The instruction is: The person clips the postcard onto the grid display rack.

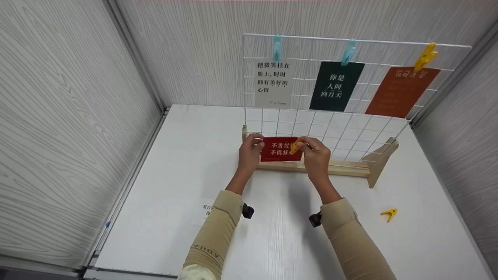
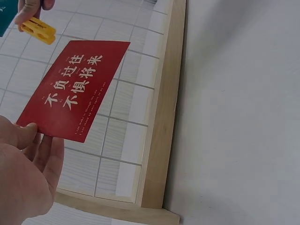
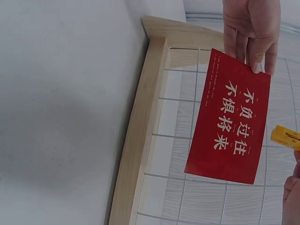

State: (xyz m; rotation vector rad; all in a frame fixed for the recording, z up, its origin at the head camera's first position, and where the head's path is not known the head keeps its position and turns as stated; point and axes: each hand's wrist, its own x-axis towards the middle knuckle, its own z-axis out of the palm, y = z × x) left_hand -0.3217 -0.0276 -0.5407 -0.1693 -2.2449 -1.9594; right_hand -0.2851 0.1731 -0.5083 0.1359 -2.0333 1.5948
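A red card with white characters [image 1: 278, 149] is pinched at its left edge between the thumb and fingers of my left hand [image 1: 249, 153]. It stands in front of the lower part of a white wire grid [image 1: 327, 130]. My right hand [image 1: 317, 157] pinches a yellow clothespin [image 3: 285, 137] near the card's right end. In both wrist views the clothespin is apart from the card. The left wrist view shows my left thumb on the front of the red card [image 2: 75, 91].
On the grid's upper part hang a white card [image 1: 272, 95], a dark green card [image 1: 336, 87] and an orange card [image 1: 402, 93], each held by a clip. The grid has a wooden base [image 1: 348, 169]. Another yellow clothespin [image 1: 390, 214] lies at right; a white card [image 1: 200, 214] lies partly behind my left sleeve.
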